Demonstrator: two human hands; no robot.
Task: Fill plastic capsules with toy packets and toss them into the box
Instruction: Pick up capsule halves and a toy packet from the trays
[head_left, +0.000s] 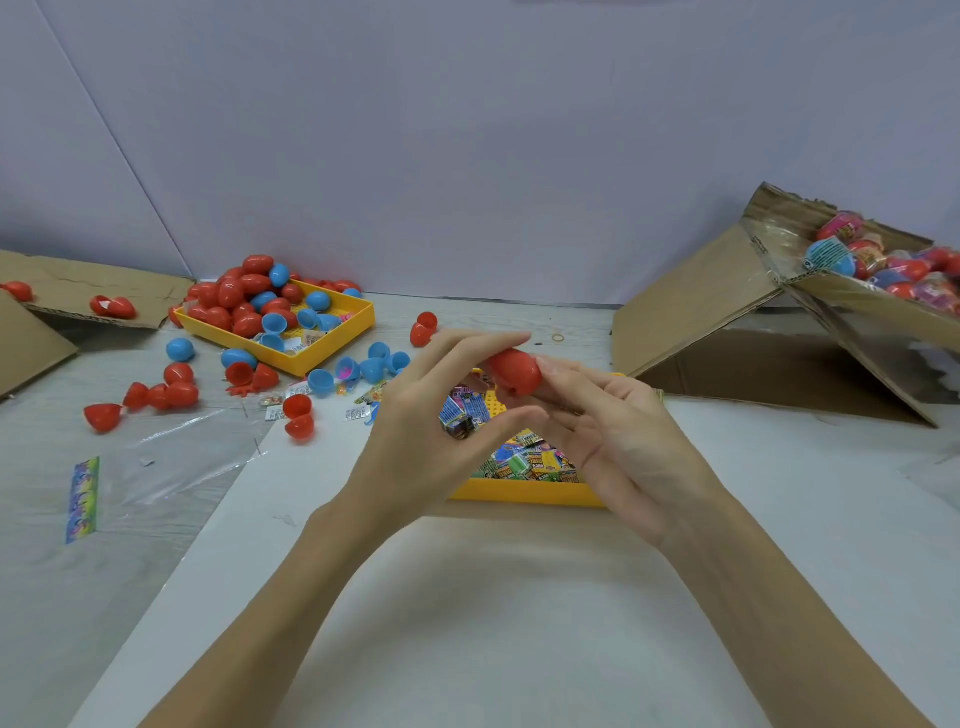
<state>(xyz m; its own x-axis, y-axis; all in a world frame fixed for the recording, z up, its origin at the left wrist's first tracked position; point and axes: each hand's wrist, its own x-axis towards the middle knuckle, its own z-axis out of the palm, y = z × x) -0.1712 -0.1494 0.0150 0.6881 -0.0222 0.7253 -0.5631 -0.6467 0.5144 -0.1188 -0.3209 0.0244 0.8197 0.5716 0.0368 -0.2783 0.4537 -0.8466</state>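
A red plastic capsule is held between both hands above a yellow tray of colourful toy packets. My left hand pinches the capsule's left end with thumb and fingers. My right hand cradles its right end with curled fingers. The cardboard box at the right, tilted and lined with clear plastic, holds several filled capsules.
A second yellow tray at the back left holds red and blue capsule halves. More halves and loose packets lie scattered on the table around it. Flattened cardboard lies at the far left. Clear plastic film and a colourful strip lie front left.
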